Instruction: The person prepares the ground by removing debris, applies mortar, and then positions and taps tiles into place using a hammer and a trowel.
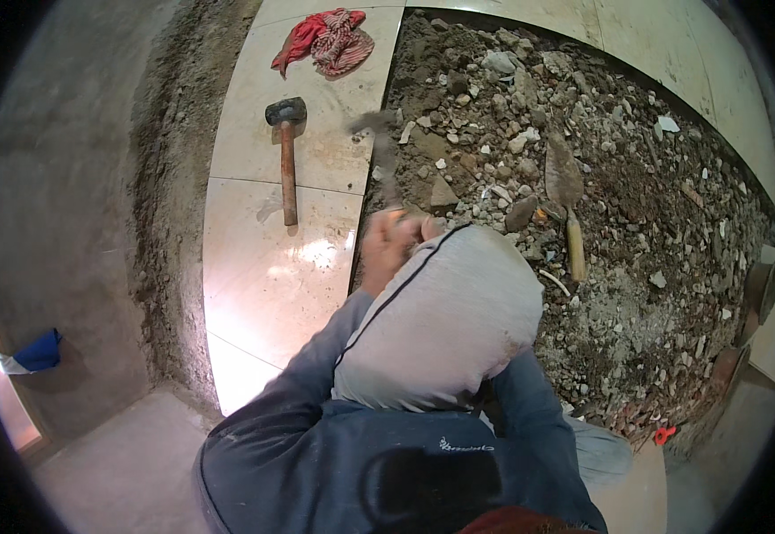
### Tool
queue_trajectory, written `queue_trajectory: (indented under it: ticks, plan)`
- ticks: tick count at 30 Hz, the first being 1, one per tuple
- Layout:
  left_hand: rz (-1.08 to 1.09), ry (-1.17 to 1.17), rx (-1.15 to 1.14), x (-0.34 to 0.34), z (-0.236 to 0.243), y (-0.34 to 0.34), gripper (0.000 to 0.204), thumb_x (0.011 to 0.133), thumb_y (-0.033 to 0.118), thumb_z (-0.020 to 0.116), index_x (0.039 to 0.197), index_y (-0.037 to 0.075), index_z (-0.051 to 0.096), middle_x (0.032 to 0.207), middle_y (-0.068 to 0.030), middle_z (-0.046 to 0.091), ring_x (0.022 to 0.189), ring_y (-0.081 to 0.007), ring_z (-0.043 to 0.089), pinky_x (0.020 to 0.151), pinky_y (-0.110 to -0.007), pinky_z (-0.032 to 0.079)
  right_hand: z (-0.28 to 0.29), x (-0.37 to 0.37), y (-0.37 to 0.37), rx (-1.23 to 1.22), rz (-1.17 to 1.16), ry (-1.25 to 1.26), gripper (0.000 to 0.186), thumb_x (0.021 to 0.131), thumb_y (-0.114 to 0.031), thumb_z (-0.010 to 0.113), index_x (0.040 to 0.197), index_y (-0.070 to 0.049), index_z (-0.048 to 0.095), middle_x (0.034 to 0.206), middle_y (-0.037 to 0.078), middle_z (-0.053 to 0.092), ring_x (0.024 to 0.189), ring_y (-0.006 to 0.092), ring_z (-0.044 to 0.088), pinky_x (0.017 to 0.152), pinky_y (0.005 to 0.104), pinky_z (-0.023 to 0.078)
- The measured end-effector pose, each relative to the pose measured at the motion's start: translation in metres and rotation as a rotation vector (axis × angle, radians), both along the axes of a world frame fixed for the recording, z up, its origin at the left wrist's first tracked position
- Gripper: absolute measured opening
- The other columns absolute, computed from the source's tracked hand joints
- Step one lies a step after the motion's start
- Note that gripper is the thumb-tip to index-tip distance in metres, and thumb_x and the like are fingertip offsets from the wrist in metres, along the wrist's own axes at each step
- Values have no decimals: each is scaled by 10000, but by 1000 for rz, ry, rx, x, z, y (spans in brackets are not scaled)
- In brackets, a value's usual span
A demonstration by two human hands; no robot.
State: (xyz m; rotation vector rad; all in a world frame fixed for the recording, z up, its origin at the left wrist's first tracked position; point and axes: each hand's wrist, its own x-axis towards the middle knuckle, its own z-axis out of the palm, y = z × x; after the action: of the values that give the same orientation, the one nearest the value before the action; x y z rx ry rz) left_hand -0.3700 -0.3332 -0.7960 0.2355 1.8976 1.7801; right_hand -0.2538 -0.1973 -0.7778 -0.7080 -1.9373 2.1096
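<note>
Over the edge between the tiles and the rubble, a hammer (pixel 384 165) is smeared by motion, its dark head pointing away from me. My left hand (pixel 386 252) is closed around the lower end of its handle, beside my bent knee. A bit of skin next to it may be fingers of my right hand (pixel 430 229); the rest of that hand is hidden behind the knee in light grey trousers (pixel 445 311). A rubber mallet (pixel 288 165) with a wooden handle lies on the tiles to the left. On the rubble at right rests a trowel (pixel 568 200) with a pale handle.
Cream floor tiles (pixel 245 240) run along the left, with a red and striped cloth (pixel 334 43) at their far end. Loose rubble (pixel 645 231) fills the bed at right, bordered by more tiles (pixel 672 44). A rough dirt channel (pixel 169 178) separates the left tiles from a grey wall (pixel 58 160).
</note>
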Motion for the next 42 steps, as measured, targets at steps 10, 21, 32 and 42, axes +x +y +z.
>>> queue_trajectory:
  ticks: [10,21,32,42]
  plan:
    - [-94,1208,-355,-159,-7,93,124,810,147,626,881,58,674,992,-101,668,901,-286,626,863,-410,472,36,10,109,-175,-531,-300,181,991,-257,543,1028,-83,508,672,-38,491,502,35,439,420,189,359]
    - [-73,1064,-1109,-224,-95,28,515,1021,444,331,1482,230,412,1575,-37,308,1450,-322,232,1183,-489,119,139,-102,198,495,-727,670,346,967,-248,606,1165,-12,447,826,32,534,610,100,522,506,252,452]
    - [-104,1002,-1254,-230,-84,36,456,1035,350,356,1480,256,390,1574,12,292,1451,-279,225,1197,-452,111,12,-132,207,590,-234,-456,294,970,-236,568,1173,-29,521,754,125,573,666,246,598,634,430,489]
    - [-86,1004,-1180,-226,-82,33,480,1019,356,382,1487,249,382,1586,11,269,1461,-280,200,1193,-464,128,-12,-129,160,616,-101,-420,215,953,-163,585,1042,-26,445,766,197,617,675,345,650,570,454,476]
